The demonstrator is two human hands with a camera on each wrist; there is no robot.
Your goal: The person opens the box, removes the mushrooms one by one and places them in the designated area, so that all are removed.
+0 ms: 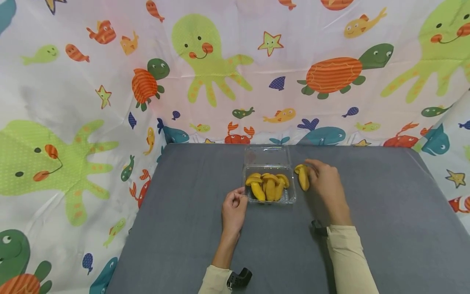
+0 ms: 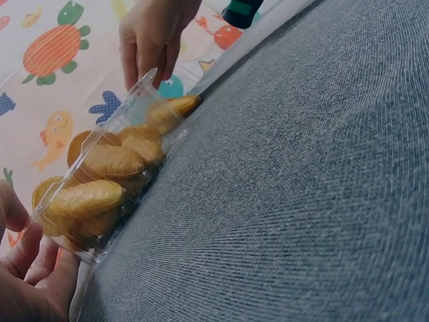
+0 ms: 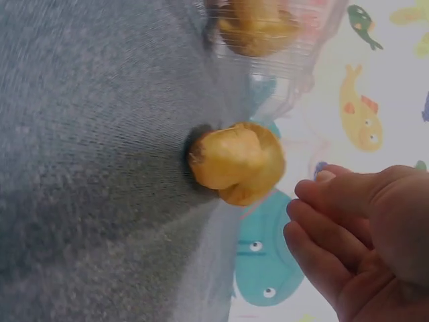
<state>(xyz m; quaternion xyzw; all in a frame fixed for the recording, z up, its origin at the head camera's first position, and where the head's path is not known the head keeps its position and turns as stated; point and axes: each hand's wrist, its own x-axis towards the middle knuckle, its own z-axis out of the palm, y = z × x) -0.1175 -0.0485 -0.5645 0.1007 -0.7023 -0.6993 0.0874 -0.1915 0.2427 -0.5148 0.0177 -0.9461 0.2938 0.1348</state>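
A clear plastic clamshell box (image 1: 269, 203) stands with its lid raised at the back, several yellow mushrooms (image 1: 269, 188) lying inside. At its front left corner my left hand (image 1: 234, 210) pinches the rim between thumb and fingers; the left wrist view shows these fingertips at the box's near end. One more yellow mushroom (image 1: 303, 177) lies on the cloth just right of the box, cap toward the back. My right hand (image 1: 326, 181) is right beside it, and in the right wrist view a gap shows between its loosely bent fingers (image 3: 322, 231) and the mushroom (image 3: 234, 163).
Grey cloth (image 1: 183, 228) covers the table. A white curtain (image 1: 235, 61) printed with sea animals hangs behind the table and along both sides. The raised lid (image 1: 267, 155) is close to the table's back edge.
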